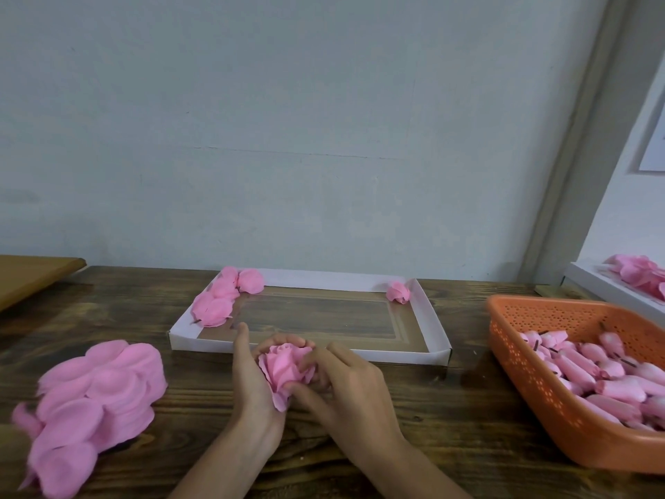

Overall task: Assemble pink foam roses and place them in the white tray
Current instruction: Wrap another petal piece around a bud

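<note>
A pink foam rose (286, 367) is cupped in my left hand (252, 376), just in front of the white tray (183, 336). My right hand (345, 383) pinches the rose's lower petals from the right side. Inside the tray, several finished roses (219, 300) lie in the far left corner and one rose (398, 292) sits in the far right corner. A heap of loose pink foam petals (97, 397) lies on the table to my left.
An orange perforated basket (532, 372) at the right holds several pink rolled buds (611, 372). A white box with more pink petals (644, 279) stands behind it. A brown board (28, 275) lies at the far left. The wall runs close behind the dark wooden table (431, 408).
</note>
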Demonstrator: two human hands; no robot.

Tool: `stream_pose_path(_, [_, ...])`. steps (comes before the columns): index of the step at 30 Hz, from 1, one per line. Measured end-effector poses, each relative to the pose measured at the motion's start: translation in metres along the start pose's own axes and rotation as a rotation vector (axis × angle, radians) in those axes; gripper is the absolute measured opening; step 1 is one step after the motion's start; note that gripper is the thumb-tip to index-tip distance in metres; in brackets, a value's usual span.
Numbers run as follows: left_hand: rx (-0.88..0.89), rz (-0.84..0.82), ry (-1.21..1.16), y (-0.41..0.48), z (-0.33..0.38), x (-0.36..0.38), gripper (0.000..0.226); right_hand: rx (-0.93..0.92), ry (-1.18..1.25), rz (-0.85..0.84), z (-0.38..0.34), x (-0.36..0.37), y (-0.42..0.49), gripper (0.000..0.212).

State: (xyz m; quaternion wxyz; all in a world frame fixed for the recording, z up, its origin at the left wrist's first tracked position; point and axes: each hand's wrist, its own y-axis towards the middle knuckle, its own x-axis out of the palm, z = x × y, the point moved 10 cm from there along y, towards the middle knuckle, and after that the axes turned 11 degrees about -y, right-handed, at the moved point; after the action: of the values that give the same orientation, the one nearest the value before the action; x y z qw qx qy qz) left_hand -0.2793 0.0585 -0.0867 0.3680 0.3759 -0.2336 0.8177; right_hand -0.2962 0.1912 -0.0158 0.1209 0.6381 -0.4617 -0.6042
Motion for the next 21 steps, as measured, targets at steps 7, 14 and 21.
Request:
stream_pose_path(7, [-0.085,0.023,0.001,-0.003,-0.004,0.001,0.083,0.052,0.184,-0.131,0.009,0.013,0.001,0.029])
stream_pose_path(14, [-0.184,0.107,0.052,-0.001,-0.01,-0.013,0.068,0.102,0.468,-0.285,0.015,0.029,0.002,0.015])
stream_pose_path(21, [-0.17,0.1,0.072,0.005,-0.007,-0.018,0.069,0.042,0.56,-0.429,0.005,0.034,-0.003,0.011])
